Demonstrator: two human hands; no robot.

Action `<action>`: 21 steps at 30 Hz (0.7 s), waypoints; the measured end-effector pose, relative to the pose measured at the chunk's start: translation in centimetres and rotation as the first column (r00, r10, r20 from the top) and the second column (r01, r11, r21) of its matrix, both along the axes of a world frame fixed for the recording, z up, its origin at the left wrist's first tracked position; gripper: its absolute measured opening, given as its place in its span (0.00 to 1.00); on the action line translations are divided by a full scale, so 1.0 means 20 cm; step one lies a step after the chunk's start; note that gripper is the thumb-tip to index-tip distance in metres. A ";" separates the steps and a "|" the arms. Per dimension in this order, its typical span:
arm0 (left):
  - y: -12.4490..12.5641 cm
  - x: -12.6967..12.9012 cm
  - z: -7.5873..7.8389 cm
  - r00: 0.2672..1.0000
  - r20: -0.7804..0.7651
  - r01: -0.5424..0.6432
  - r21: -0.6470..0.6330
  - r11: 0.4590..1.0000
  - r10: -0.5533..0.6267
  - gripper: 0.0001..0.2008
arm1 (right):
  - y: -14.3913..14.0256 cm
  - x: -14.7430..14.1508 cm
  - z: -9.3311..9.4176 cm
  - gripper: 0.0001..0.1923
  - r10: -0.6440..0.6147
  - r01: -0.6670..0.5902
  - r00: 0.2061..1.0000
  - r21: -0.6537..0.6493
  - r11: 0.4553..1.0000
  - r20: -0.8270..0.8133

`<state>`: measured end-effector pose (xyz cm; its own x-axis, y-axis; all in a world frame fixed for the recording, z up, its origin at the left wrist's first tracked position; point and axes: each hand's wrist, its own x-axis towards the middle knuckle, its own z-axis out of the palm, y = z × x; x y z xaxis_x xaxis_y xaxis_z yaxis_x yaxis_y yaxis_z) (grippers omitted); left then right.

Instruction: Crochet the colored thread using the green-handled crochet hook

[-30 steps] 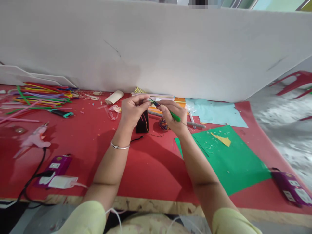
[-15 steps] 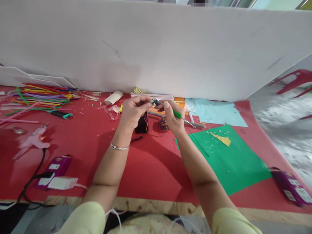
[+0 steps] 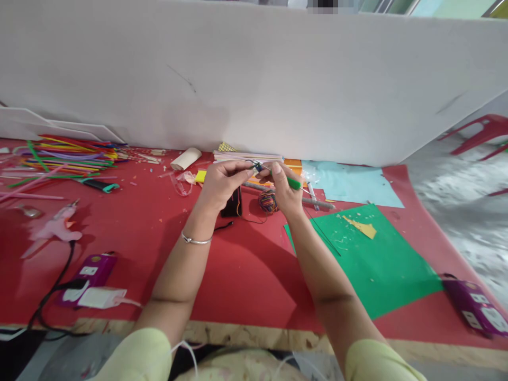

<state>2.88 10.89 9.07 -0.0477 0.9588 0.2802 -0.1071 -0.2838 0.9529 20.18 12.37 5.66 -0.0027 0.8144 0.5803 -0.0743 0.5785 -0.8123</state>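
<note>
Above the middle of the table, my left hand (image 3: 219, 185) pinches a small dark piece of yarn work (image 3: 257, 167) between thumb and fingers. My right hand (image 3: 289, 198) is closed around a green-handled crochet hook (image 3: 293, 183), whose metal tip reaches the yarn piece. The stitches are too small to make out. Below and between my hands lies a multicoloured ball of yarn (image 3: 268, 201), with a loose strand (image 3: 254, 220) running along the table. A black phone-like object (image 3: 231, 208) is partly hidden behind my left hand.
A green sheet (image 3: 381, 264) with a yellow scrap (image 3: 360, 227) covers the right side. On the left lie a pink glue gun (image 3: 59, 225), a purple power strip (image 3: 93, 267) with cords, and a heap of pipe cleaners (image 3: 71, 153). A white board (image 3: 254, 79) stands behind the table.
The hook's handle has shifted slightly right and its metal shaft now shows between my hands. My left hand has tilted a little. Both keep their hold.
</note>
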 end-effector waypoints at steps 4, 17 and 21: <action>0.00 0.02 0.01 0.993 0.113 0.040 -0.111 0.993 -0.027 0.11 | 0.00 0.00 0.00 0.24 -0.001 0.001 1.000 0.018 1.000 0.002; 0.00 0.01 0.02 0.979 0.196 0.088 -0.149 0.985 -0.058 0.10 | 0.00 0.00 0.00 0.25 0.061 -0.064 0.997 -0.053 0.997 -0.045; 0.01 0.01 0.02 0.981 0.184 0.084 -0.139 0.987 -0.058 0.10 | 0.00 0.01 0.00 0.25 0.090 -0.094 0.994 -0.070 0.993 -0.067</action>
<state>3.09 11.06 9.45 -0.0150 0.9913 0.1311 -0.2941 -0.1297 0.9469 20.31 12.31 5.67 -0.0442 0.8528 0.5204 -0.1776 0.5059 -0.8441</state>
